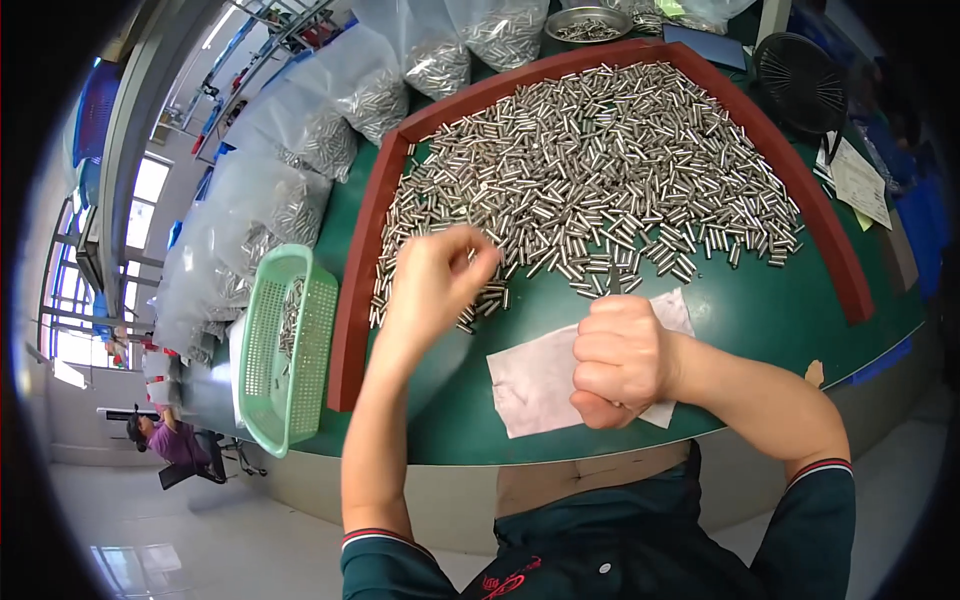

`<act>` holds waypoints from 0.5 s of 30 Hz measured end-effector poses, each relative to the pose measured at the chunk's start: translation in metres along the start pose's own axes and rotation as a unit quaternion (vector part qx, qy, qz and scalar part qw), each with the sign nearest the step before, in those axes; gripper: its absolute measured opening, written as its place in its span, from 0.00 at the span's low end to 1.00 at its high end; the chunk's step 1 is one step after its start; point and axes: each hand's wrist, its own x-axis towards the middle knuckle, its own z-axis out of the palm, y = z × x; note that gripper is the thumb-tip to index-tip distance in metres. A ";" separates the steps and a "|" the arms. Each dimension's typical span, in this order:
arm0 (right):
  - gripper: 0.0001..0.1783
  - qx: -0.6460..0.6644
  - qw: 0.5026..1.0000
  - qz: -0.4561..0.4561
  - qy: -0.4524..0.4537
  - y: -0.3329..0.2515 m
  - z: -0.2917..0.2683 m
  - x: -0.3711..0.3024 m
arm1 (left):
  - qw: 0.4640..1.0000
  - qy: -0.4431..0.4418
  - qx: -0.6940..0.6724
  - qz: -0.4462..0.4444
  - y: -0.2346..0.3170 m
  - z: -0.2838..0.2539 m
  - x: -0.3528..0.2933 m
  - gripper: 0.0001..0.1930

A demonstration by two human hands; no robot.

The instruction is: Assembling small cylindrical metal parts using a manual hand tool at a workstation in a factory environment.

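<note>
A broad heap of small, shiny metal pins (590, 150) is spread on the green tabletop (540, 295). My left hand (440, 285) is over the heap's near left edge, its fingers curled in toward the thumb. Whatever it may hold is hidden. In front of me my right hand (620, 362) is closed in a fist above a pale pink cloth (530, 385). A narrow dark metal tip (614, 280) shows just beyond the fist; I cannot make out what it belongs to, or whether the fist grips it.
A dark red wooden frame (352, 310) borders the heap. On the left stands a green plastic basket (318, 340) with some pins inside. Several clear bags (370, 105) of pins line the far left side. A metal bowl (588, 30) and a black fan (800, 85) stand behind.
</note>
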 end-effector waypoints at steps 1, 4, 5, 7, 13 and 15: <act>0.15 0.006 1.000 -0.006 -0.002 -0.003 0.000 0.001 | 0.999 -0.020 0.012 -0.041 0.009 0.000 -0.016 0.06; 0.15 0.016 1.000 -0.014 -0.004 -0.009 0.001 0.002 | 0.998 -0.005 0.040 -0.045 0.012 0.016 -0.040 0.07; 0.16 0.021 1.000 -0.012 -0.003 -0.010 0.001 0.001 | 0.998 0.003 0.051 -0.048 0.013 0.019 -0.043 0.07; 0.16 0.017 1.000 -0.011 -0.002 -0.009 0.000 0.002 | 0.997 0.012 0.061 -0.051 0.014 0.021 -0.045 0.07; 0.16 0.019 1.000 0.001 -0.006 -0.007 0.002 0.002 | 0.999 0.033 0.025 -0.008 0.003 0.032 -0.048 0.06; 0.16 0.020 1.000 0.004 -0.012 -0.006 0.002 0.002 | 0.997 0.057 0.027 0.035 -0.005 0.040 -0.046 0.05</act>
